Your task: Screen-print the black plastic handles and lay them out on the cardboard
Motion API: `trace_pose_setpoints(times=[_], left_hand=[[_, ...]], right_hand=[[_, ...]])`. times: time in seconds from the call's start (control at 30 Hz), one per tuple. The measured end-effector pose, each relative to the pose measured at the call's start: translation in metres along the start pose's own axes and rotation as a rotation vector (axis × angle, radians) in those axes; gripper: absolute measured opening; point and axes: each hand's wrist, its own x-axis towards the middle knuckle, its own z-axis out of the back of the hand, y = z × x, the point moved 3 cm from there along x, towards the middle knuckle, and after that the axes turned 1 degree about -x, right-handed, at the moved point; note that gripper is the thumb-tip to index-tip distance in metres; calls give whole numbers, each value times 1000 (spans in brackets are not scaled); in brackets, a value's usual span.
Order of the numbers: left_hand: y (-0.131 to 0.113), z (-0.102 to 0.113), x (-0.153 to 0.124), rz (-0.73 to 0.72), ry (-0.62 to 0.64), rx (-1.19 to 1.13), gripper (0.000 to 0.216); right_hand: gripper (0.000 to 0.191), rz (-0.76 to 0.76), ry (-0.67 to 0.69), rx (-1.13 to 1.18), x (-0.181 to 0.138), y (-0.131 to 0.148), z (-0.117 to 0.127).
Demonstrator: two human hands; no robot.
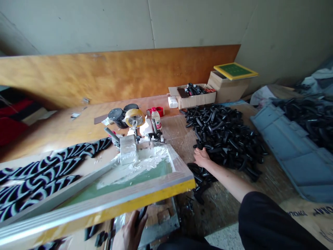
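Note:
A raised printing screen (pixel 145 199) with a yellow front edge and white ink on its green mesh tilts up in front of me. Below its front edge my left hand (pixel 130 232) pinches a curved black plastic part (pixel 142 213) over the small jig plate (pixel 161 222). My right hand (pixel 201 157) reaches out to the near edge of a big heap of black curved parts (pixel 223 135); its fingers curl among the parts, and whether they hold one is hidden.
Rows of printed black parts (pixel 52 166) lie on the left of the wooden bench. Behind the screen stand tape rolls (pixel 134 117), a small bottle (pixel 156 118) and dark tubs. Cardboard boxes (pixel 208 93) and a second framed screen (pixel 235 70) sit at the back. Grey trays (pixel 291 149) lie right.

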Motion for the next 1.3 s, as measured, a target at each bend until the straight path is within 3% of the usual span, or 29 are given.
trace_pose_setpoints(times=[0.13,0.23,0.33,0.43,0.57,0.67,0.87,1.07,1.2,1.3], left_hand=[[-65,-17,30,-175,123,86,32],[-106,-27,53,-320,118,74,29],[-128,-33,70,-440,35,8,35],[-130,-35,71,-503,-7,-41,40],[-108,-27,52,-502,25,-96,33],[-82,-10,34,-459,-7,-155,28],[-15,36,7,-206,-74,-301,28],[66,55,-16,57,-188,-468,36],[96,58,-22,150,-256,-549,42],[100,60,-20,181,-267,-594,43]], right_hand=[[19,94,27,20,-39,-1,-4],[27,113,15,47,-62,-3,5],[32,86,-53,69,-78,7,19],[36,35,-37,70,-82,31,20],[40,-39,81,42,-70,57,6],[43,-54,153,19,-60,58,0],[60,-8,271,-8,-60,47,-1],[73,-65,203,53,-65,45,-3],[55,-283,39,346,-64,39,16],[32,-372,-75,840,-70,64,29]])
